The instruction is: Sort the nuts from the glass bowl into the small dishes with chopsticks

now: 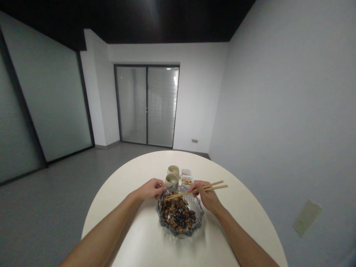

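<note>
My right hand (205,193) grips a pair of wooden chopsticks (181,194), whose tips reach into the far left part of a clear glass bowl (199,216) with a wavy rim. Inside the bowl lie many seeds (178,212) that look like brown striped sunflower seeds, with darker, nearly black pieces toward the front right. At the bowl's far left rim, my left hand (152,188) has its fingers curled against the glass. Whether anything is between the chopstick tips is too small to tell.
Behind the bowl stand two pale green cups (171,181). Beside them are two small white containers, the nearer one (183,184) holding light-coloured nuts. Everything rests on a round cream table (133,237). A white wall (278,129) rises on the right.
</note>
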Tool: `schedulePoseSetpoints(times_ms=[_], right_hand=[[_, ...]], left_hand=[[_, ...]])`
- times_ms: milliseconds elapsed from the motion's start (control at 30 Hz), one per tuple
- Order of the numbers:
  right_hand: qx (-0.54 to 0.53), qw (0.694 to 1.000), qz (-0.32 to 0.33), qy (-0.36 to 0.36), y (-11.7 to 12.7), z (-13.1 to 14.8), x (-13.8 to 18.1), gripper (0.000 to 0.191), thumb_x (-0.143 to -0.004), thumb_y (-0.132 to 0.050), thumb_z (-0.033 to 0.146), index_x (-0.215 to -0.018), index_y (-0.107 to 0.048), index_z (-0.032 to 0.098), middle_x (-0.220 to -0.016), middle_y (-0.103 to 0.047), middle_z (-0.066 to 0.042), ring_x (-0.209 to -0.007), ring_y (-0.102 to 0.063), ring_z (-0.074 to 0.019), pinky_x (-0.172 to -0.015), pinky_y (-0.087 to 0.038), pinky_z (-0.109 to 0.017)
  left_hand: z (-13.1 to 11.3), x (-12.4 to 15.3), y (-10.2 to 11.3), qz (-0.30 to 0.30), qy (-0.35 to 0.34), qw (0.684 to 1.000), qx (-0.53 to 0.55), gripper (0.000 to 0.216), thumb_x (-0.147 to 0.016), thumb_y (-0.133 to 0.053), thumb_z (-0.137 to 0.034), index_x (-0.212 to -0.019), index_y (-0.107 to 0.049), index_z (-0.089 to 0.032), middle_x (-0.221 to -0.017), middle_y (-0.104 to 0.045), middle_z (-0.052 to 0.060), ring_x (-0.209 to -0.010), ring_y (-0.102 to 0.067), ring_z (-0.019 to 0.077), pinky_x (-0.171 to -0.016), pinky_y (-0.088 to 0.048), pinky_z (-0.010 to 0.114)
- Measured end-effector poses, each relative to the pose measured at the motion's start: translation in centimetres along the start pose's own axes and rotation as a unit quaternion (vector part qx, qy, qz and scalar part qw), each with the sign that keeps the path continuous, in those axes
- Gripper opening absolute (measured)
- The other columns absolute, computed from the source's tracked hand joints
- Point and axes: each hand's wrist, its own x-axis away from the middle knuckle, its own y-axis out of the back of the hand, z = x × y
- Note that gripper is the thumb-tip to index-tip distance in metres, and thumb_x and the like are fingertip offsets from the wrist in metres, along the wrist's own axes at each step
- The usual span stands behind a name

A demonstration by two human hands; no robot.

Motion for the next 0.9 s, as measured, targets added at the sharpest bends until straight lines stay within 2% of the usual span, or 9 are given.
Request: schedulePoseSetpoints(times_ms=[200,500,700,900], right_hand=[[-0.007,0.999,0.033,-0.005,-0.24,-0.10,0.13,0.063,-0.092,-0.047,0.066,-0.070,-0.076,0.015,-0.053,-0.059,-0.004,-0.049,-0.052,-0.0127,-0.048,-0.039,-0.023],[0.003,0.999,0.043,-0.009,-0.39,-0.14,0.25,0.064,-0.092,-0.046,0.066,-0.071,-0.076,0.014,-0.050,-0.059,-0.004,-0.048,-0.052,-0.0124,-0.047,-0.039,-0.022],[0.006,1.000,0.022,-0.010,-0.21,0.10,0.28,0.061,-0.093,-0.047,0.063,-0.070,-0.077,0.015,-0.047,-0.058,-0.003,-0.045,-0.052,-0.0127,-0.045,-0.039,-0.022],[-0.006,0.999,-0.041,-0.002,0.28,0.21,0.00,0.060,-0.092,-0.049,0.063,-0.068,-0.077,0.016,-0.046,-0.057,-0.003,-0.045,-0.051,-0.0135,-0.046,-0.040,-0.024]], left_hand=[[-0.12,-0.04,-0.05,-0.001,0.008,1.000,-0.005,0.045,-0.081,-0.061,-0.059,-0.078,-0.059,-0.015,-0.054,-0.055,-0.003,-0.046,-0.051,0.0108,-0.046,-0.038,0.021],[-0.25,0.06,0.00,0.002,0.004,1.000,-0.008,0.045,-0.083,-0.060,-0.059,-0.079,-0.059,-0.015,-0.054,-0.054,-0.004,-0.046,-0.050,0.0105,-0.046,-0.038,0.021],[0.25,-0.06,-0.02,0.000,-0.002,1.000,-0.004,0.044,-0.083,-0.060,-0.058,-0.080,-0.059,-0.014,-0.053,-0.053,-0.004,-0.046,-0.050,0.0104,-0.045,-0.036,0.020],[0.32,0.02,0.01,0.001,-0.001,1.000,-0.002,0.046,-0.082,-0.060,-0.060,-0.081,-0.060,-0.014,-0.055,-0.055,-0.003,-0.047,-0.051,0.0107,-0.046,-0.039,0.021]])
